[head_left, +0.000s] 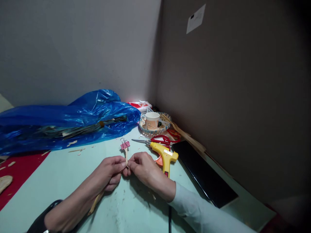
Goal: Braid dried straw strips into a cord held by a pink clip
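A pale braided strip of plant fibre (126,155) runs up from my fingertips to a pink binder clip (125,145), which grips its far end. My left hand (113,171) pinches the strip's near end between thumb and forefinger. From the other side my right hand (143,166) pinches the same spot, its fingertips touching those of the left. A longer tan strand (95,203) hangs below my left wrist. Close beyond my right hand lies a yellow glue gun (165,155), with an orange roll partly hidden behind it. Scissors with red handles (160,140) lie just past the gun.
A blue plastic bag (73,113) holding a bundle of dark strands covers the back left. A woven tray (155,131) with a paper cup (152,120) stands at the back. On the right lies a flat black device (206,174). Fibre scraps dot the pale green tabletop (60,181).
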`<state>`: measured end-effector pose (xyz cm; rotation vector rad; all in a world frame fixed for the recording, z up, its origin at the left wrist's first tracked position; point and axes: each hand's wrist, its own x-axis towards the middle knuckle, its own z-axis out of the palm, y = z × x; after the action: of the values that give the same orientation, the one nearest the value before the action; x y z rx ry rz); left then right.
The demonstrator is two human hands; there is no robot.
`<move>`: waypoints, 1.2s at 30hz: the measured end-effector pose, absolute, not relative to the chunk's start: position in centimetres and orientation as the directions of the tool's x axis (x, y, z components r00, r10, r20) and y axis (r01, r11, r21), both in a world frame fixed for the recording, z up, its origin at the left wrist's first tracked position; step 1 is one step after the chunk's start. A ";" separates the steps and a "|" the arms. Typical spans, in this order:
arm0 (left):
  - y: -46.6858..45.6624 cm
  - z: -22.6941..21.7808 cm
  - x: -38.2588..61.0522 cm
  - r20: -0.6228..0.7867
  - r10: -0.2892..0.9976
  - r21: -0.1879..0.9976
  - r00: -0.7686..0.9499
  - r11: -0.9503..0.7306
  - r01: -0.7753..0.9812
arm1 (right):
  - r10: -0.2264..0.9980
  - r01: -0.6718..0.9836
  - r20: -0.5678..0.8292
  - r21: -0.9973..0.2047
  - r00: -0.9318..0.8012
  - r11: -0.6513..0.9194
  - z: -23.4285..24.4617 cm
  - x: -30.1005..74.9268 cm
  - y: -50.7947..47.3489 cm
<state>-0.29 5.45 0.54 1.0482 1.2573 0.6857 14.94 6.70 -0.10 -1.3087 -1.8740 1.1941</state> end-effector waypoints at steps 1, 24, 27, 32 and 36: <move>5.4 0.4 -0.2 -0.416 0.888 0.909 0.199 0.396 0.133 | 0.927 0.453 -0.047 -0.881 -0.371 0.137 0.0 15.0 6.6; 5.1 0.1 0.6 -0.364 0.929 0.913 0.071 0.341 0.223 | 0.921 0.776 0.092 -0.510 -0.379 0.371 2.2 16.2 5.4; 5.2 0.0 0.4 -0.351 0.933 0.918 0.081 0.326 0.226 | 0.910 0.724 0.108 -0.571 -0.401 0.387 2.1 16.0 4.8; 5.1 -0.1 0.2 -0.334 0.939 0.932 0.086 0.314 0.182 | 0.869 0.733 0.160 -0.478 -0.469 0.484 1.3 15.3 3.1; 4.9 -0.4 -0.1 -0.356 0.929 0.928 0.097 0.340 0.152 | 0.803 0.743 0.186 -0.308 -0.566 0.595 0.6 14.9 2.5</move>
<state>-0.13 4.86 -0.38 1.0889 1.3607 0.7897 14.88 2.49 0.58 -1.2593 -2.5199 0.2794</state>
